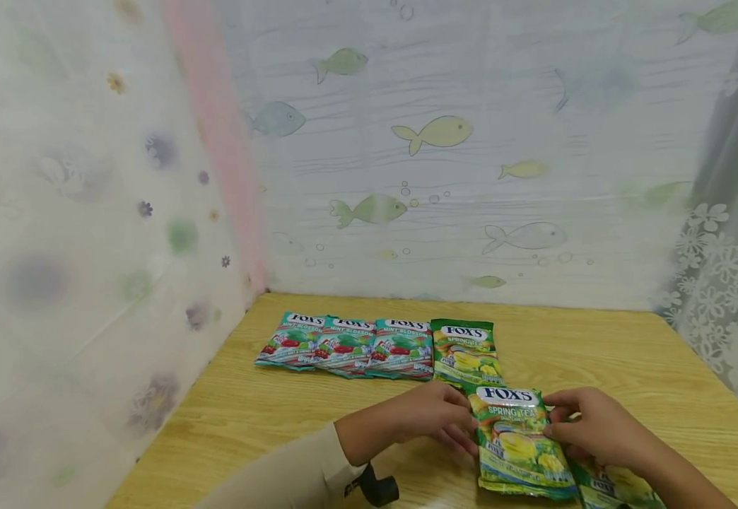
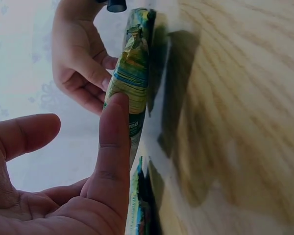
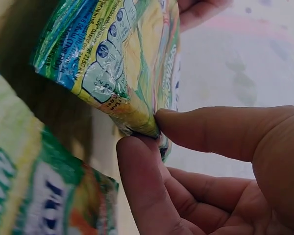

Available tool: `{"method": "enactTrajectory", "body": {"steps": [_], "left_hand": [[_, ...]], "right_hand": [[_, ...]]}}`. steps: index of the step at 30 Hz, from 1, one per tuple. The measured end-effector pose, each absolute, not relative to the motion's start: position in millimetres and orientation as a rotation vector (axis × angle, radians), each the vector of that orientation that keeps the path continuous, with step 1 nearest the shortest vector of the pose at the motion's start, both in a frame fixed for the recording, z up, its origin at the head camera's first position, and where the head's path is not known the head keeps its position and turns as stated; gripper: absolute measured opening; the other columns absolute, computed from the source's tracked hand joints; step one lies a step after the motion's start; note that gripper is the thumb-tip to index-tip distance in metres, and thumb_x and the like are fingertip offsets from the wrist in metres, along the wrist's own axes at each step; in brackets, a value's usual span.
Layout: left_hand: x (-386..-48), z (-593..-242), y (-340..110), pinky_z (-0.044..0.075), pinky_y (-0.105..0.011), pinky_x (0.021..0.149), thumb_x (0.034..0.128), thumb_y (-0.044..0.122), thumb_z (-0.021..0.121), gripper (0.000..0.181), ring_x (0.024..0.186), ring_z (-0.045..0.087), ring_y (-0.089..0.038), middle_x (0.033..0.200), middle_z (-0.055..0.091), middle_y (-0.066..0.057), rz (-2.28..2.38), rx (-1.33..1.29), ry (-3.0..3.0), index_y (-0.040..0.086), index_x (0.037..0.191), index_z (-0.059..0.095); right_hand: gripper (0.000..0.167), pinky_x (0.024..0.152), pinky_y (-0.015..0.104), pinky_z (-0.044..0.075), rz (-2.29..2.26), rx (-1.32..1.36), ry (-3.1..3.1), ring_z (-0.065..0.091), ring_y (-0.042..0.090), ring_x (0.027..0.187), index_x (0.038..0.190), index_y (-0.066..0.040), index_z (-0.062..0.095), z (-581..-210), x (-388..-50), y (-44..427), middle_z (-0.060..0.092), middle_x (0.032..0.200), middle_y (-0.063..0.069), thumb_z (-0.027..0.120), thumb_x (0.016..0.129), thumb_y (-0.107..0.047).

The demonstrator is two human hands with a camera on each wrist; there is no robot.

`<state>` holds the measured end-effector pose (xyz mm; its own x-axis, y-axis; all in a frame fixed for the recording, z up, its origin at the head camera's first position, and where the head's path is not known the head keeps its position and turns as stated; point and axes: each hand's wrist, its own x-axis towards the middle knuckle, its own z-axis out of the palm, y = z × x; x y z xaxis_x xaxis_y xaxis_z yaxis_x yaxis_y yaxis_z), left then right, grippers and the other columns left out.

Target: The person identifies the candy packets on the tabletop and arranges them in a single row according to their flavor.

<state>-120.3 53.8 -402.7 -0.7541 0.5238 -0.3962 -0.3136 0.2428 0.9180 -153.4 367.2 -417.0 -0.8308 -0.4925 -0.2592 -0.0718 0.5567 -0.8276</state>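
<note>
A green and yellow bag of Spring Tea candy (image 1: 518,445) is raised off the wooden table, its printed front facing up. At its right edge, my right hand (image 1: 604,428) pinches the wrapper between thumb (image 3: 206,129) and forefinger. My left hand (image 1: 416,417) is at the opposite edge; in the left wrist view one straight finger (image 2: 112,147) touches the bag's side, while the thumb stands away from it. Partly covered by my right hand and forearm, another green bag (image 1: 617,488) lies at the table's front.
Three teal Mint Blossom candy bags (image 1: 343,346) lie in an overlapping row at the back left of the table (image 1: 318,417). A Spring Tea bag (image 1: 467,353) continues that row on its right. Fish-patterned sheeting (image 1: 445,170) hangs behind.
</note>
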Motion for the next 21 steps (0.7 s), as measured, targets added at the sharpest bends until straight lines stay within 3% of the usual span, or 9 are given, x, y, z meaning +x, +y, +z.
{"method": "enactTrajectory", "body": {"steps": [10, 15, 21], "left_hand": [[-130, -388, 58, 0.063, -0.049, 0.086, 0.1024, 0.019, 0.063, 0.046, 0.098, 0.077, -0.034, 0.117, 0.074, -0.01, 1.655, 0.25, 1.903, -0.003, 0.142, 0.056], [-135, -383, 61, 0.063, -0.047, 0.087, 0.1031, 0.018, 0.062, 0.048, 0.101, 0.077, -0.033, 0.125, 0.071, -0.01, 1.703, 0.288, 1.879, -0.003, 0.146, 0.052], [-139, -373, 65, 0.062, -0.044, 0.089, 0.1044, 0.019, 0.061, 0.047, 0.104, 0.076, -0.033, 0.118, 0.073, -0.011, 1.756, 0.321, 1.854, -0.001, 0.146, 0.051]], "right_hand": [[0.068, 0.062, 0.04, 0.059, -1.244, -0.45, 2.413, 0.069, 0.024, 0.085, 0.148, 0.015, 0.043, -403, -160, 367, 0.065, 0.115, 0.015, 0.072, 0.097, -0.019], [0.068, 0.066, 0.038, 0.062, -1.249, -0.457, 2.447, 0.071, 0.024, 0.095, 0.149, 0.016, 0.042, -396, -162, 369, 0.065, 0.119, 0.018, 0.072, 0.098, -0.018], [0.071, 0.07, 0.037, 0.064, -1.24, -0.443, 2.517, 0.071, 0.028, 0.104, 0.151, 0.011, 0.042, -388, -166, 373, 0.064, 0.124, 0.021, 0.073, 0.098, -0.024]]}}
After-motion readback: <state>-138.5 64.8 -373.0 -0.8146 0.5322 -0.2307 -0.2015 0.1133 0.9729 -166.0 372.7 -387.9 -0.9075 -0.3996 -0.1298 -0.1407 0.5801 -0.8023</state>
